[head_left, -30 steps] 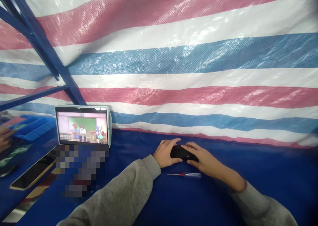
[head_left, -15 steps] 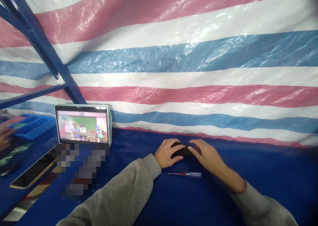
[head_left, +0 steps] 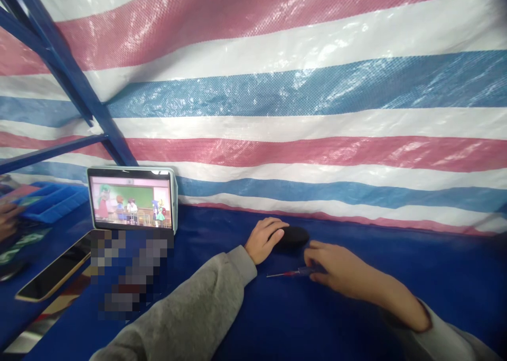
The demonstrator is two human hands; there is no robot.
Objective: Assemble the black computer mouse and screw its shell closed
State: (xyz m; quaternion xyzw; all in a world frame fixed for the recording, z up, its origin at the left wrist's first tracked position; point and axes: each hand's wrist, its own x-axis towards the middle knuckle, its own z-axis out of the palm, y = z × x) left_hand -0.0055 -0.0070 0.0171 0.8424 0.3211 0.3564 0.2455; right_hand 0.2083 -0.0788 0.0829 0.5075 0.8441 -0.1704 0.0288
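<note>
A black, rounded computer mouse (head_left: 295, 237) lies on the blue table. My left hand (head_left: 266, 239) grips its left end, fingers over the top and thumb along the near side. Just to the right, my right hand (head_left: 330, 266) is closed on a small screwdriver (head_left: 291, 274) by its clear handle. The screwdriver's thin shaft points left, low over the table and nearer to me than the mouse. My fingers hide most of the handle.
A tablet (head_left: 132, 201) showing a cartoon stands at the left against a striped sheet (head_left: 301, 152). Before it lies a phone (head_left: 55, 266), beside a pixelated patch. Farther left are a blue tray (head_left: 55, 202) and another person's hand (head_left: 8, 221). A blue metal frame (head_left: 75, 81) rises there.
My right hand has left the mouse, come down toward me and taken hold of the screwdriver, which lay on the table. My left hand stays at the mouse.
</note>
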